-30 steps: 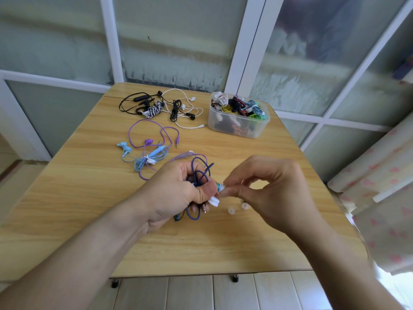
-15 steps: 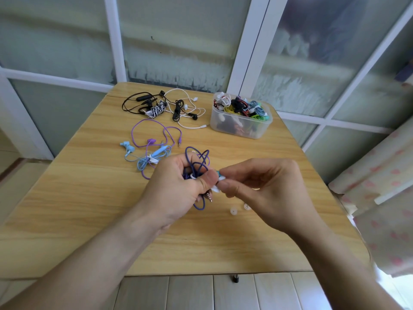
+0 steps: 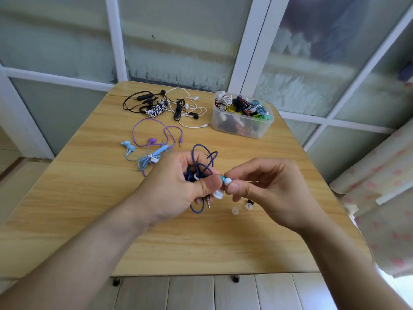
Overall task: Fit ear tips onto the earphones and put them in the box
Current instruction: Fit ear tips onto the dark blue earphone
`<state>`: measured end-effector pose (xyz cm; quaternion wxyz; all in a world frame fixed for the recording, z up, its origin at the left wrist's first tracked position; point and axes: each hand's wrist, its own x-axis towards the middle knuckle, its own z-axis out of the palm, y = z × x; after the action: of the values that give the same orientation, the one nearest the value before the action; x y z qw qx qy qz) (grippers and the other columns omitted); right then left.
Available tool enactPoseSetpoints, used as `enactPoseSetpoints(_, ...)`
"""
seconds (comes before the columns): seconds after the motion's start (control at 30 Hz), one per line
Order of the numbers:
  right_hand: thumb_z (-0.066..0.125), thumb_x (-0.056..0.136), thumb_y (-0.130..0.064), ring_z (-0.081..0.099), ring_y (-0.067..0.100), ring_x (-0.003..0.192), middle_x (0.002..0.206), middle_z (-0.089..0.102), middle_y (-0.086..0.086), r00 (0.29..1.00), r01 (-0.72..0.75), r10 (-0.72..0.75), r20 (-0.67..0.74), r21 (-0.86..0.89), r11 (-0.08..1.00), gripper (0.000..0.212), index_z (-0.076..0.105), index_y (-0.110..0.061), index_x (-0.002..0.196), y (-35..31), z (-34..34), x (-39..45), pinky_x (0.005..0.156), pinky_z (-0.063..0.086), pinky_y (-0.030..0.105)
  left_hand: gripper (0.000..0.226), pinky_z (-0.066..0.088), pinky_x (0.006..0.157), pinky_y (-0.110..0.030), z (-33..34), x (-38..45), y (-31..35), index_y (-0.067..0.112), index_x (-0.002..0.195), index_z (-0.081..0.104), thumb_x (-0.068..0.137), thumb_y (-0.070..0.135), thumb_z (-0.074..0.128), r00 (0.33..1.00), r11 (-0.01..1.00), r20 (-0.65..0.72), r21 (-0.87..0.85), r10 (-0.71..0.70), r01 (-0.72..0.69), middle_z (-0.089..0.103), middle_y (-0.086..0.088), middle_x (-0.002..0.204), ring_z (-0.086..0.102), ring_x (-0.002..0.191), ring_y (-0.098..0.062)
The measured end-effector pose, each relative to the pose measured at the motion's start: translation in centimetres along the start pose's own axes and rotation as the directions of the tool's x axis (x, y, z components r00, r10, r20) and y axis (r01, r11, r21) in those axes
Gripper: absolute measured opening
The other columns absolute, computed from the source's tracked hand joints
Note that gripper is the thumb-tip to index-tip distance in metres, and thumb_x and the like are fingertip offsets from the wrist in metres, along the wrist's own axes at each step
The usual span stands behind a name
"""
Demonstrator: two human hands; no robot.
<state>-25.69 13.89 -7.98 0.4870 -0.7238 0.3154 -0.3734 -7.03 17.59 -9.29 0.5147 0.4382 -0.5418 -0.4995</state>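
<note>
Left hand [image 3: 178, 186], fingers curled, grips a bundled dark-blue braided earphone cable [image 3: 202, 163] above the light wooden worktop [image 3: 89, 198]; its teal earbud [image 3: 222, 179] points right, long axis roughly horizontal. Right hand [image 3: 268, 191] pinches a white silicone ear tip [image 3: 228, 181] against the earbud's nozzle. Two loose translucent ear tips [image 3: 235, 211] lie on the worktop beneath the hands. The clear plastic box [image 3: 242, 127] of coiled earphones stands at the far right edge.
</note>
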Motion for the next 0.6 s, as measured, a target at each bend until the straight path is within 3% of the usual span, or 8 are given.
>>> enactPoseSetpoints(0.1,0.079,0.069,-0.009,0.064,0.025,0.059,0.077,0.073,0.016,1.000,0.009,-0.009,0.017,0.004,1.000,0.012,0.076,-0.007,0.080,0.1,-0.1,0.0,0.053,0.051,0.032,0.024,0.045,0.047,-0.020,-0.2,0.0,0.0,0.003,0.077,0.055,0.065,0.020,0.068,0.998,1.000,0.057,-0.001,-0.023,0.023,0.065,0.002,0.059,0.058,0.053,-0.013)
enactPoseSetpoints(0.23,0.078,0.067,-0.006,0.064,0.023,0.057,0.073,0.073,0.016,0.999,-0.002,0.001,0.046,0.031,1.000,0.011,0.075,-0.001,0.077,0.1,-0.1,-0.2,0.054,0.049,0.022,0.026,0.046,0.048,-0.023,-0.3,-0.1,-0.1,0.000,0.078,0.054,0.070,0.020,0.068,0.992,0.999,0.116,0.026,-0.050,0.048,0.066,-0.002,0.061,0.060,0.054,-0.018)
enactPoseSetpoints(0.4,0.078,0.067,-0.003,0.064,0.019,0.052,0.067,0.072,0.009,0.999,-0.027,0.025,0.044,0.035,0.999,0.010,0.074,0.000,0.076,0.2,0.1,-0.3,0.053,0.047,0.019,0.013,0.050,0.052,-0.023,-0.4,0.0,-0.4,0.001,0.075,0.057,0.082,-0.003,0.068,0.995,0.992,0.101,0.125,0.008,-0.021,0.066,0.002,0.060,0.060,0.055,-0.014)
enactPoseSetpoints(0.5,0.077,0.066,-0.005,0.064,0.019,0.051,0.066,0.072,0.009,0.998,-0.062,0.060,0.021,0.134,0.989,0.012,0.074,0.000,0.076,0.5,0.4,-0.3,0.053,0.048,0.020,0.020,0.048,0.055,-0.021,-0.2,0.0,-0.4,0.005,0.071,0.057,0.079,-0.004,0.073,0.994,0.980,0.071,0.177,0.082,-0.093,0.065,0.006,0.059,0.059,0.056,-0.011)
enactPoseSetpoints(0.6,0.079,0.062,-0.018,0.066,0.020,0.055,0.068,0.071,0.013,0.986,-0.165,0.157,0.050,0.356,0.920,0.014,0.078,-0.010,0.073,1.3,1.2,-0.3,0.054,0.053,0.024,0.016,0.046,0.055,-0.023,-0.1,0.0,-0.4,0.008,0.069,0.057,0.071,0.011,0.073,0.982,0.952,0.015,0.246,0.186,-0.184,0.063,0.010,0.059,0.056,0.056,-0.009)
